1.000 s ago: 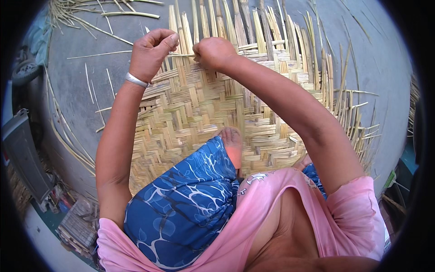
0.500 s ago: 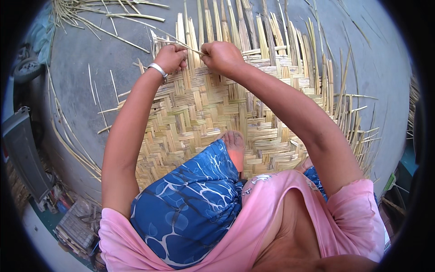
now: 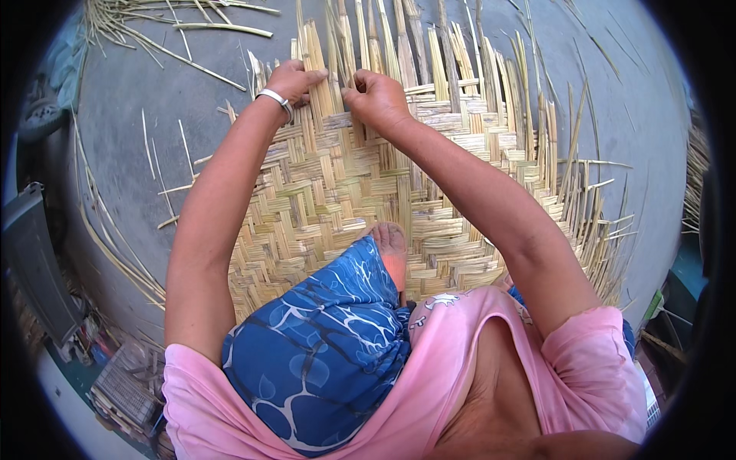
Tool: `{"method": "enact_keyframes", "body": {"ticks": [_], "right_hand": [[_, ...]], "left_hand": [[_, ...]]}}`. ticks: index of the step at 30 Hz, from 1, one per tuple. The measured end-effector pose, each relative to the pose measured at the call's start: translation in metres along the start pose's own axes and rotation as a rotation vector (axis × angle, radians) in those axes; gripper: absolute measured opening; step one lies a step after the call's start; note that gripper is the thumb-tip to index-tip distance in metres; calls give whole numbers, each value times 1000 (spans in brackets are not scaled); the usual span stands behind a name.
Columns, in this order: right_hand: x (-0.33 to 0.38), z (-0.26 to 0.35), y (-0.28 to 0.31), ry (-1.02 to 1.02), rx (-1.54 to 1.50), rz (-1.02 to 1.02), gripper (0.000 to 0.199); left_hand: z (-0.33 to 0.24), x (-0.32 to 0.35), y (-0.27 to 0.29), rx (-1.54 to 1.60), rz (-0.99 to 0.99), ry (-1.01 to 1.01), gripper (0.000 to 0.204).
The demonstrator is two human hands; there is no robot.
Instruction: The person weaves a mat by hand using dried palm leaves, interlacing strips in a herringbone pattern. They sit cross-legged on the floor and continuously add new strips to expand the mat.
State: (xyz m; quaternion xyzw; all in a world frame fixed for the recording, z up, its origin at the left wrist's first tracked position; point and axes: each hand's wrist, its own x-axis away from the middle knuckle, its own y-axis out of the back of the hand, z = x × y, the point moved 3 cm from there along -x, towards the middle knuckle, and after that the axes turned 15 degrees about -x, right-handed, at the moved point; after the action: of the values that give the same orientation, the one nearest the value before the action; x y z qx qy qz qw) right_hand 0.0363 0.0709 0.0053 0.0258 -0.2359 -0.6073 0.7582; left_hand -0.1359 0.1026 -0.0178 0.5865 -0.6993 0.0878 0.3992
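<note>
A partly woven mat (image 3: 330,203) of flat, pale yellow reed strips spreads over the ground, its weave in a zigzag pattern. Loose upright strips (image 3: 314,50) stick out from its far edge. My left hand (image 3: 290,83), with a white band at the wrist, is closed at the far left part of that edge, its thumb lying across a bunch of these strips. Just right of it, my right hand (image 3: 379,101) is curled in a pinch at an upright strip. Its curled fingers partly hide what they grip. My bare foot (image 3: 389,239) rests on the mat.
Cut reeds (image 3: 134,27) lie in a bundle at the far left, with single stalks scattered on the grey ground (image 3: 126,180). Strip ends (image 3: 602,222) jut out along the mat's right side. A grey panel (image 3: 38,257) and a wire rack (image 3: 126,383) stand at the left.
The thin strip stretched between my hands no longer shows there. My left hand has moved slightly up and right onto the upright strips, and the hands' grips differ. The view has shifted a little.
</note>
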Motion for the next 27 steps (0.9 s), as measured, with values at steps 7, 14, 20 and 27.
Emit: {"method": "enact_keyframes", "body": {"ticks": [7,14,20,27], "right_hand": [[-7,3,-8,97,252,132,17],[-28,10,-6,254,448,488,20],[-34,27,-8,225,576,566,25],[-27,23,-8,303,622,502,27]], "left_hand": [[11,21,1,283,205,-169,20],[17,34,-2,479,139,-208,18],[24,51,-6,573,-125,-133,19],[42,77,-12,474,-301,32,27]]}}
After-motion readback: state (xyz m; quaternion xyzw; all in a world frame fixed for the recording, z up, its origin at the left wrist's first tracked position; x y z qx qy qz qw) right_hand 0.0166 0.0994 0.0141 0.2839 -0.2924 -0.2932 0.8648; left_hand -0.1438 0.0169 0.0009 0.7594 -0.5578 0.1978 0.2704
